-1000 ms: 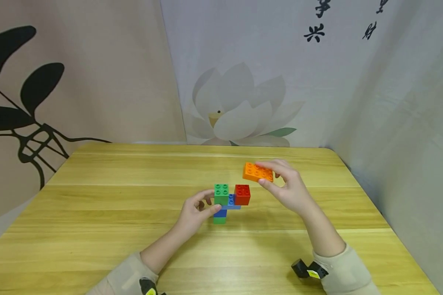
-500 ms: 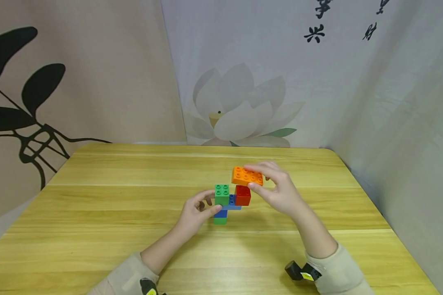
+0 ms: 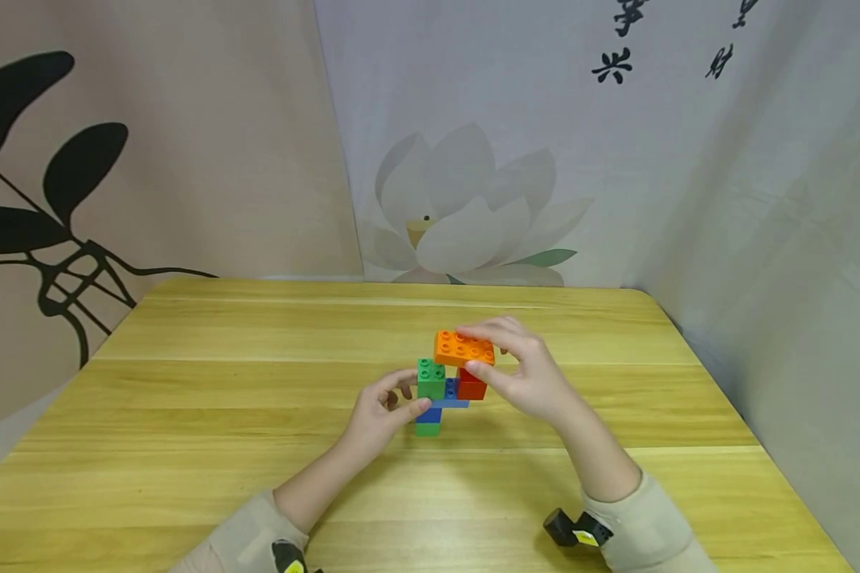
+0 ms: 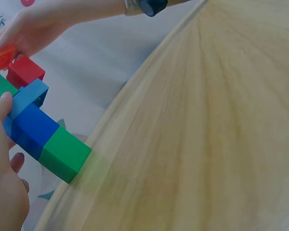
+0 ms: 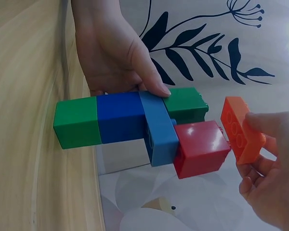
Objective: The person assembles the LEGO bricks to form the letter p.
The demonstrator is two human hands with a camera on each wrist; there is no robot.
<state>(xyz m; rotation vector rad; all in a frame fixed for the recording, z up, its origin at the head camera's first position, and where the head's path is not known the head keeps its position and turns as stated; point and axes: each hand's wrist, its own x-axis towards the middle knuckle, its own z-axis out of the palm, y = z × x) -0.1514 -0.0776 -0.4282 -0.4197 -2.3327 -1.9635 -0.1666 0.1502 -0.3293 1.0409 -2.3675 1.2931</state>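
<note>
A small tower of toy building bricks stands on the table. From the bottom it has a green brick (image 5: 77, 124), a dark blue brick (image 5: 120, 118) and a flatter light blue brick (image 5: 160, 132). On that light blue piece sit another green brick (image 3: 431, 380) and a red brick (image 3: 472, 387), side by side with a gap between. My left hand (image 3: 378, 414) holds the tower from its left, thumb in front near the light blue brick. Between thumb and fingers, my right hand (image 3: 523, 370) pinches an orange brick (image 3: 463, 348). It hovers just above the red and green bricks, apart from their studs.
The wooden table (image 3: 258, 358) spreads around the tower on all sides. Behind it hangs a pale cloth (image 3: 258, 159) printed with a lotus and dark leaves. Another cloth wall (image 3: 781, 239) runs along the right side.
My right hand has carried the orange brick left and slightly down, from beyond the red brick to above the tower. My left hand and the tower have stayed put.
</note>
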